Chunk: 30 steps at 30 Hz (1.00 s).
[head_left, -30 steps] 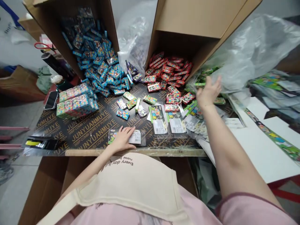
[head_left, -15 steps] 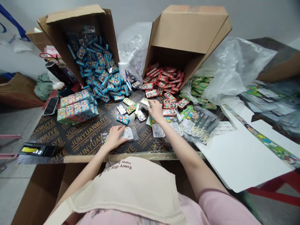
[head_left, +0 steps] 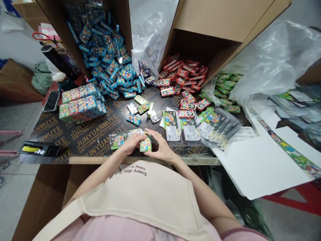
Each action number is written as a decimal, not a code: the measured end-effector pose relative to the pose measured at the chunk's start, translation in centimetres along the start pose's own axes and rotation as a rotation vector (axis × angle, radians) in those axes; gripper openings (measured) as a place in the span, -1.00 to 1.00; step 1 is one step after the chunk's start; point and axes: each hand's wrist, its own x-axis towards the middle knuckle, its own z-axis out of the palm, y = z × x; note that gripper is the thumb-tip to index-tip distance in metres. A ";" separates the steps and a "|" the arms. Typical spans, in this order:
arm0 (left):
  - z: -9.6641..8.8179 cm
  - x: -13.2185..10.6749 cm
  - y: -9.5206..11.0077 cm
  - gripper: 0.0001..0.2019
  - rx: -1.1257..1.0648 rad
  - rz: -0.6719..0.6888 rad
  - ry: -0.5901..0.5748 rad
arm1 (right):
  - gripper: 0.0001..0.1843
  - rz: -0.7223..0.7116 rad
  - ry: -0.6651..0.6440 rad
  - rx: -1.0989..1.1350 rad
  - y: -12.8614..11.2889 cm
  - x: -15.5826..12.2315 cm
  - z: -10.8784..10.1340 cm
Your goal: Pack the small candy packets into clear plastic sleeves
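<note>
Near the front edge of the dark plywood table (head_left: 75, 137), my right hand (head_left: 160, 149) is closed on a small green packet (head_left: 145, 145). My left hand (head_left: 131, 144) touches the same packet from the left, its fingers curled over a clear sleeve with a green printed card (head_left: 117, 140) lying flat on the table. Further back, loose small packets (head_left: 136, 108) are scattered, and more clear sleeves with cards (head_left: 170, 124) lie side by side to the right.
A tipped carton spills blue packets (head_left: 107, 63); another spills red packets (head_left: 183, 75). Green packets (head_left: 224, 90) sit in a clear bag at right. Stacked colourful boxes (head_left: 80, 105), a phone (head_left: 51, 100) and a black tape dispenser (head_left: 40, 149) lie left. White sheets (head_left: 263, 164) overhang right.
My right hand reached to the far right, then to the loose packets mid-table, and has come back to the front edge with a green packet. My left hand stayed on the sleeve.
</note>
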 end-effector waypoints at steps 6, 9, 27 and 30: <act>-3.1 -0.1 0.2 -0.46 0.880 0.402 0.217 | -0.30 0.036 0.254 -0.168 1.6 -0.7 -1.2; -4.9 0.1 -0.6 -0.10 1.386 0.454 0.258 | -0.31 0.090 0.295 -0.263 3.1 -0.8 -1.9; -2.9 -1.0 2.0 -0.05 0.952 0.731 0.467 | -0.10 -0.009 0.135 0.147 0.0 3.6 -3.4; -1.3 0.2 2.5 -0.57 0.578 0.721 0.541 | -0.19 0.182 0.389 0.527 -0.4 4.7 -2.0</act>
